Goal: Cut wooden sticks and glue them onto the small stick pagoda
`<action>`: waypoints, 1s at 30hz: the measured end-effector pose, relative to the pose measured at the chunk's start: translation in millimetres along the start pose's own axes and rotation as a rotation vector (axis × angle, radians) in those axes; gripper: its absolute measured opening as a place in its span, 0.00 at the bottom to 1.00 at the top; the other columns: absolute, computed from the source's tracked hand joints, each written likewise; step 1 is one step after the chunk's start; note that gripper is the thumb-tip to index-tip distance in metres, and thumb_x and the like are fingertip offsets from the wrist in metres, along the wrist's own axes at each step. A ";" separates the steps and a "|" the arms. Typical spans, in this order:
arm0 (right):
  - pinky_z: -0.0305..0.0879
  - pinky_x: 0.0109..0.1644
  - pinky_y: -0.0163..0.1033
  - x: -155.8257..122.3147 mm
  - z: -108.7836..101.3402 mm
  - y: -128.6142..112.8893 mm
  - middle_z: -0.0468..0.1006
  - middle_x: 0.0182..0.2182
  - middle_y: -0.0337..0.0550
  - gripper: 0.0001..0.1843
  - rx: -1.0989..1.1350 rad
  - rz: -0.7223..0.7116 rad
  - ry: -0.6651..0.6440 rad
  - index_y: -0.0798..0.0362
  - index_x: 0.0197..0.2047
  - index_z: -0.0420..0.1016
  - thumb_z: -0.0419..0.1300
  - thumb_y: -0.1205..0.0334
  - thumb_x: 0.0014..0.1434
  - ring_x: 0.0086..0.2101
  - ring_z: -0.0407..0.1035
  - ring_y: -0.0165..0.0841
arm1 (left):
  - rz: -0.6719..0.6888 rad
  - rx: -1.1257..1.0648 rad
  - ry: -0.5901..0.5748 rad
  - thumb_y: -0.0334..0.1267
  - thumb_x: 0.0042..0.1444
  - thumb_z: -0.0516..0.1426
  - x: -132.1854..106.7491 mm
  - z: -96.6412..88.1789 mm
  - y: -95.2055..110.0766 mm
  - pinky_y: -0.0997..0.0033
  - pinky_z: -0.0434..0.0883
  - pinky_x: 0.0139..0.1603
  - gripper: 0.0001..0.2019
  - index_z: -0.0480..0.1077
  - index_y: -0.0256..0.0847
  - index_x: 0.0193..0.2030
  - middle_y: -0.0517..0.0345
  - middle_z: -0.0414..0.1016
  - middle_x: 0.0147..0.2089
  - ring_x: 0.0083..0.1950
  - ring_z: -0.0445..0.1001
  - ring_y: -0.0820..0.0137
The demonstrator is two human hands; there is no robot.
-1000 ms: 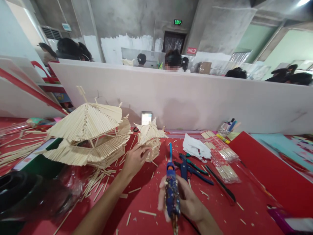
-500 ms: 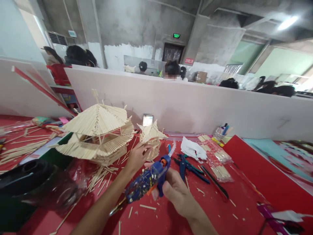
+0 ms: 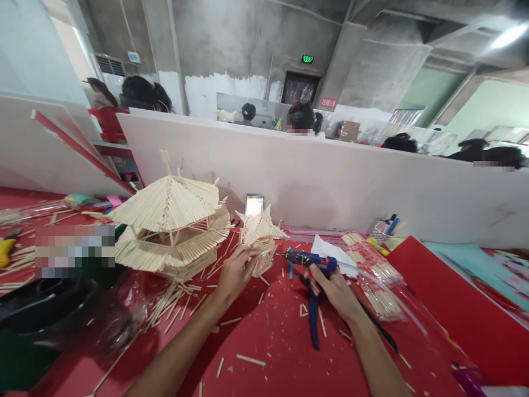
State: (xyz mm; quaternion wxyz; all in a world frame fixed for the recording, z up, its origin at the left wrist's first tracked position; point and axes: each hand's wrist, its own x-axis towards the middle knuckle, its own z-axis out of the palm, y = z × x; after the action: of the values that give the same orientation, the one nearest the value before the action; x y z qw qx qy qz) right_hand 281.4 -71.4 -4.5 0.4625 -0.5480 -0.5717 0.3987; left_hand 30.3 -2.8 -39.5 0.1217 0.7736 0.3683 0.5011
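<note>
My right hand is closed round a blue glue gun smeared with dried glue. The gun's nozzle points left, a short gap from my left hand, and a clear glue stick trails from its back. My left hand has its fingers pinched at the front of a small wooden-stick pavilion; what is between the fingertips is too small to make out. To the left stands a larger stick pavilion with a two-tier roof. Blue-handled pliers lie below my right hand, partly covered by it.
Loose sticks are scattered over the red table. Bagged sticks, white paper and a pen basket sit at the right. A dark plastic container stands front left. A white partition closes the back; people sit beyond it.
The glue gun has swung up and round, its nozzle going from lower left to beside the small pavilion. My left hand stays at that pavilion. The view has shifted slightly.
</note>
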 end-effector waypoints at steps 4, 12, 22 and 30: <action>0.58 0.27 0.37 17.1 0.8 -10.3 0.65 0.15 0.35 0.30 -0.215 0.011 -0.058 0.55 0.29 0.75 0.52 0.36 0.62 0.20 0.62 0.31 | -0.053 -0.017 0.036 0.35 0.65 0.54 -3.9 -0.3 3.8 0.73 0.70 0.34 0.06 0.73 0.41 0.42 0.57 0.75 0.36 0.32 0.72 0.72; 0.58 0.29 0.37 30.1 8.2 -26.2 0.67 0.16 0.35 0.26 -0.422 -0.088 -0.074 0.50 0.21 0.65 0.53 0.42 0.62 0.22 0.63 0.33 | -0.061 0.023 0.051 0.32 0.65 0.54 -5.4 -6.7 1.5 0.72 0.70 0.40 0.05 0.71 0.41 0.43 0.57 0.74 0.37 0.38 0.73 0.70; 0.56 0.28 0.37 43.7 8.2 -36.7 0.63 0.11 0.34 0.29 -0.497 0.006 -0.142 0.48 0.17 0.58 0.53 0.41 0.63 0.18 0.61 0.32 | -0.102 0.029 0.004 0.33 0.66 0.53 -5.1 -8.8 2.6 0.71 0.70 0.41 0.05 0.70 0.42 0.43 0.56 0.72 0.37 0.40 0.73 0.68; 0.56 0.23 0.36 47.3 -0.1 -33.3 0.65 0.12 0.34 0.27 -0.437 0.084 -0.200 0.51 0.21 0.67 0.55 0.39 0.61 0.17 0.63 0.31 | -0.113 0.047 0.004 0.34 0.66 0.54 -2.2 -8.1 7.8 0.73 0.68 0.36 0.05 0.69 0.41 0.39 0.58 0.71 0.35 0.36 0.72 0.70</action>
State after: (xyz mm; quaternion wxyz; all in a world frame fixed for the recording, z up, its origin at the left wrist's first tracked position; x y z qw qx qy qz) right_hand 274.2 -27.0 31.9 0.2573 -0.6162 -0.6638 0.3368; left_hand 26.3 -11.2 -32.9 0.1306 0.7534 0.4232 0.4861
